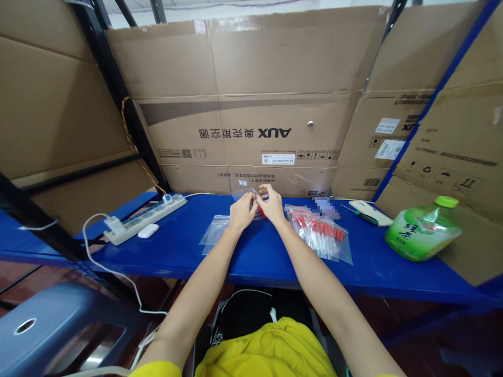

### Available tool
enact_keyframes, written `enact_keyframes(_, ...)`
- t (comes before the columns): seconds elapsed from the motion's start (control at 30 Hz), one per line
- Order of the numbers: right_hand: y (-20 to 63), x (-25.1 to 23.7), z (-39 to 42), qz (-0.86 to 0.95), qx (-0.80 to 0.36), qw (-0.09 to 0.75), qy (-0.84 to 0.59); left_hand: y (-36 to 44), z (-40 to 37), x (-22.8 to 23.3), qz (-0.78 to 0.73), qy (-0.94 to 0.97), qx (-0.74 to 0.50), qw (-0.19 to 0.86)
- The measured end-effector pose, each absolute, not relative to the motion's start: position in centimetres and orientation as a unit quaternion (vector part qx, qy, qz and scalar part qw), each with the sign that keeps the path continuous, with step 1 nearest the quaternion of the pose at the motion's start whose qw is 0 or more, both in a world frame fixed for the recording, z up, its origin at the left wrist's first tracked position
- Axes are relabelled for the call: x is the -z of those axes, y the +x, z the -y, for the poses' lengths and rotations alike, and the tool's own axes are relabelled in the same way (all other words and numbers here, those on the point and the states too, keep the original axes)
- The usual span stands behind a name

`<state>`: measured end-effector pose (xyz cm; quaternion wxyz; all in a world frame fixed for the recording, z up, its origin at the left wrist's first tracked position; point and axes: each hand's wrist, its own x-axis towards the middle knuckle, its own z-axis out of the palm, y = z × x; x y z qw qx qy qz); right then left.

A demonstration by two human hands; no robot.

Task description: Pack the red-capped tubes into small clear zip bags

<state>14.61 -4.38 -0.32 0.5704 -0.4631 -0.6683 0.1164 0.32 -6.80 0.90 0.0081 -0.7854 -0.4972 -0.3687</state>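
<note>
My left hand point(242, 211) is closed in a pinch on a clear plastic bag point(240, 195), which shows behind the fingers. Close beside it, my right hand point(272, 205) has its thumb and fingers bent together at the same bag's edge; the exact grip is hidden. Some red pieces point(260, 212) show below and between the hands. To the left of my left hand lie flat clear bags point(215, 231). Right of my right hand, filled clear bags point(320, 233) hold several thin pieces with red ends.
A white power strip point(147, 217) with plugs and a small white case point(148, 231) lie on the blue table point(173, 256) at left. At right are a green-handled screwdriver point(365, 217), a white flat object point(370, 212) and a green drink bottle point(422, 230). Cardboard point(243, 68) walls the back.
</note>
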Motion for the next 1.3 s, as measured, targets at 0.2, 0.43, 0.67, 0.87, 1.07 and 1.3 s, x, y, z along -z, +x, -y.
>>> enact_keyframes(0.2,14.8,0.5,4.1,0.677,-0.099,0.541,-0.488,0.5,7.3,-1.3,0.504,-0.785,0.361,0.014)
enact_keyframes(0.43,15.0,1.7,3.2,0.52,-0.232,0.634,-0.524,0.4,7.9,-1.6,0.433,-0.812,0.391,0.021)
enact_keyframes(0.67,14.3,0.5,2.8,0.377,-0.438,0.729,-0.366,0.9,6.9,-0.8,0.422,-0.738,0.523,-0.065)
enact_keyframes(0.87,13.0,-0.4,3.9,0.4,-0.555,0.662,-0.308,1.5,5.1,-0.9,0.317,-0.495,0.642,-0.493)
enact_keyframes(1.07,11.7,-0.1,5.1,0.55,-0.49,0.567,-0.368,0.6,5.5,-2.3,0.149,-0.331,0.651,-0.666)
enact_keyframes(1.3,12.3,-0.1,5.7,0.619,-0.211,0.581,-0.485,0.0,5.5,-2.5,0.12,-0.271,0.66,-0.69)
